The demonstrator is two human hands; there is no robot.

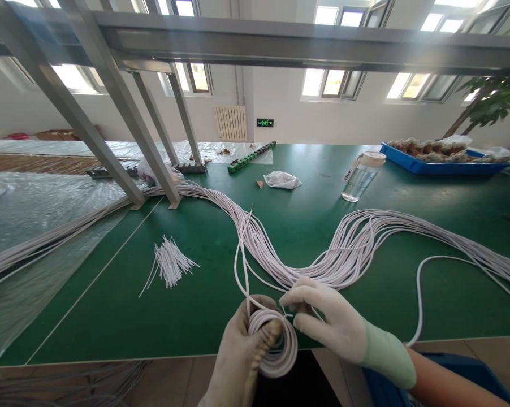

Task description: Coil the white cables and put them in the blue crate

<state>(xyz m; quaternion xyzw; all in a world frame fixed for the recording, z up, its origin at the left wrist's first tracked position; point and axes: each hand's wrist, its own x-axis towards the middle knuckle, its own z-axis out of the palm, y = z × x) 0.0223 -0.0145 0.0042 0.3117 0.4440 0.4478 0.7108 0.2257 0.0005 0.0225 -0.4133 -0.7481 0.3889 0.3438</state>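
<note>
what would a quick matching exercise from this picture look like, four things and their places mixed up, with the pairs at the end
1. cable coil
2. short white strips
3. clear bottle
4. exit sign

A. on the far wall
B. in the left hand
C. just left of the blue tray
D. piled on the green table

Pairs: 1-B, 2-D, 3-C, 4-A
</note>
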